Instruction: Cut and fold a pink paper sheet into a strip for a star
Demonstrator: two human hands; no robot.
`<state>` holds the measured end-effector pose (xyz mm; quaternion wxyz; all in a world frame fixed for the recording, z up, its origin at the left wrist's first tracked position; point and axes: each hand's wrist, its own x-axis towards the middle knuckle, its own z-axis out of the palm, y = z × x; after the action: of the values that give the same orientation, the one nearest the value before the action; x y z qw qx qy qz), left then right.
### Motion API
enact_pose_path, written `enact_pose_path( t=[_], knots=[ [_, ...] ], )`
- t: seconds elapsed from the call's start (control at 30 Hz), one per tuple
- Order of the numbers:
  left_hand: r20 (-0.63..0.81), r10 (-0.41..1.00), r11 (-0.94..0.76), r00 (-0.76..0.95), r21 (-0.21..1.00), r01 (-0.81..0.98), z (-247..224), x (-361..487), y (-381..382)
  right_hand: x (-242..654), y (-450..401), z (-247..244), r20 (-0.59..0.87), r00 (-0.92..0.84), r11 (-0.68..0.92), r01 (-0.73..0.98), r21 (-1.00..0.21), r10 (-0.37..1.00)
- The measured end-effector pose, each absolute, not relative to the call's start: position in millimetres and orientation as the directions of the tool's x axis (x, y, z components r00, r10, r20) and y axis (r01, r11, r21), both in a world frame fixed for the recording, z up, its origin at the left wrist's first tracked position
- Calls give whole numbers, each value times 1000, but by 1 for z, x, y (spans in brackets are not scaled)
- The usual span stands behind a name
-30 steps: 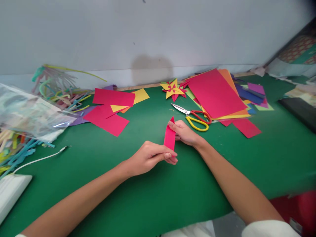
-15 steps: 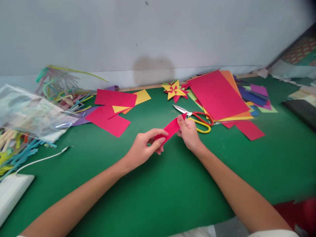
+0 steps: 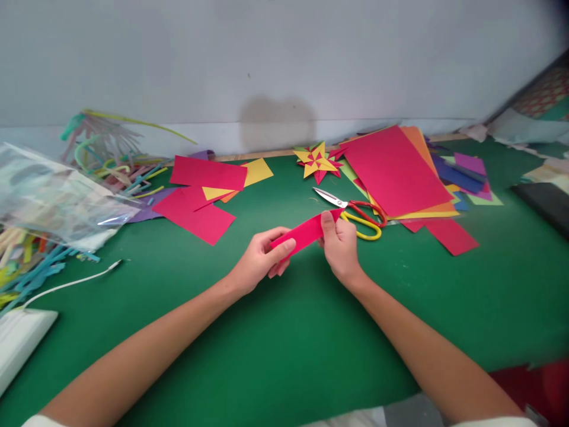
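Between my two hands, above the green tabletop (image 3: 284,356), is a narrow folded strip of red paper (image 3: 304,233). My left hand (image 3: 264,254) pinches its left end, thumb on top and fingers behind. The right end is gripped by my right hand (image 3: 340,240), the thumb pressed on its face, and a pointed red tip shows past that thumb. Just beyond my right hand lie scissors (image 3: 363,214) with one red and one yellow handle, blades pointing left. A yellow and red folded paper star (image 3: 317,161) rests farther back, near the wall.
Red sheets (image 3: 195,216) and a yellow piece (image 3: 258,171) lie at back left. A stack of coloured paper (image 3: 395,172) is at back right, with a red piece (image 3: 452,236) before it. Pipe cleaners (image 3: 31,279), a plastic bag (image 3: 62,196) and a white device with cable (image 3: 26,338) are left.
My left hand has shifted its hold on the left end of the strip, its thumb now flat on the face. More of the red strip shows, tilted less steeply. My right hand keeps its grip.
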<state>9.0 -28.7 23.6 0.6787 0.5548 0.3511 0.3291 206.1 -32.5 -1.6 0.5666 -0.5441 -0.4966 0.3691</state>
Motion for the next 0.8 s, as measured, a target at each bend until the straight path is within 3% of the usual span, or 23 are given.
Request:
enact_pose_path(
  t=[0.4,0.67,0.8],
  knots=[
    [-75,847,-16,526,986,166,35,9,-29,209,-30,5,188,192,151,192,-970,963],
    [-126,835,154,536,988,-7,28,11,-30,213,-27,4,215,235,158,237,-959,948],
    [-148,833,182,534,983,-12,27,13,-28,214,-25,5,227,238,167,247,-954,944]
  ],
)
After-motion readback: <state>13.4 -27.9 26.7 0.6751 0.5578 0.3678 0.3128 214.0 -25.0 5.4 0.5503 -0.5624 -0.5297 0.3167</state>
